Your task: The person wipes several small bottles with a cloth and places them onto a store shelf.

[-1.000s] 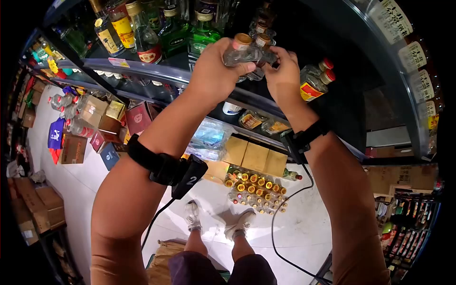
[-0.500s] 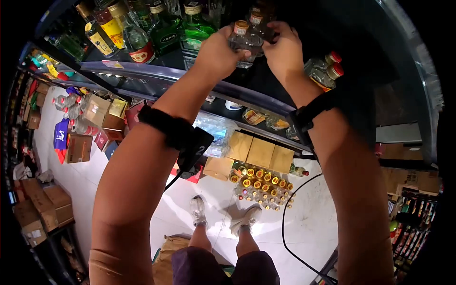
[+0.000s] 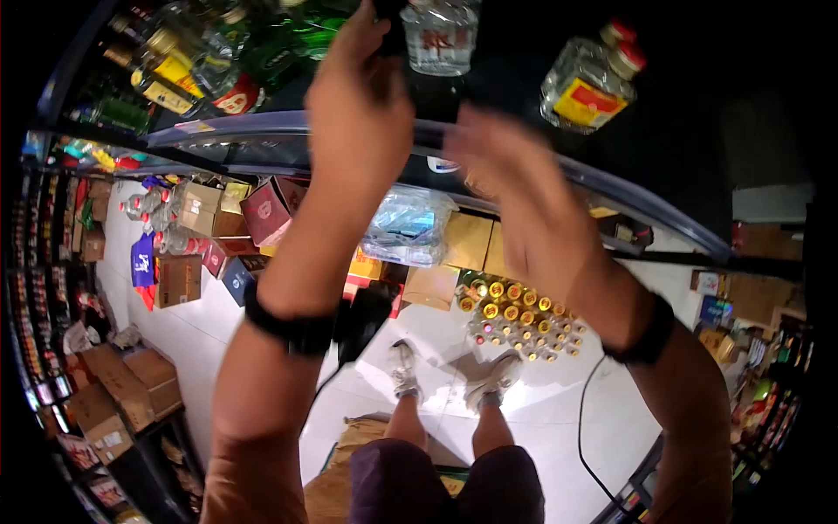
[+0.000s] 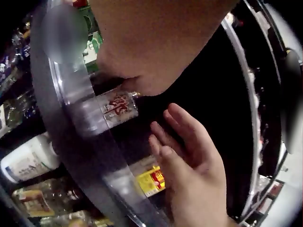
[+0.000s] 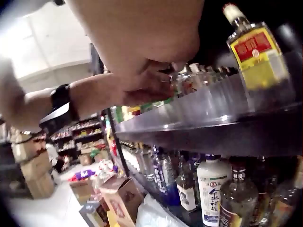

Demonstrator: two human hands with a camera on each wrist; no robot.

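Observation:
A clear glass bottle with red characters [image 3: 441, 39] stands on the upper shelf, at the top of the head view. My left hand [image 3: 362, 113] is just left of it, fingers stretched up toward the back of the shelf with a gap to the glass. Lower and to the right, my right hand [image 3: 519, 175] is blurred in front of the shelf edge; in the left wrist view the same right hand [image 4: 196, 165] has spread, loosely bent fingers and holds nothing. Red-capped bottles with a yellow and red label [image 3: 589, 87] stand farther right on that shelf.
Green and brown bottles [image 3: 279, 52] crowd the shelf's left. A raised clear lip [image 3: 646, 196] runs along its front. Below stand a white bottle [image 5: 213, 189] and others on a lower shelf. Capped bottles [image 3: 524, 310] and cartons [image 3: 179, 279] stand on the floor.
Both hands have let go of the clear bottles, and the right hand has drawn back toward the body. The head view has shifted, with the bottle now uncovered on the shelf.

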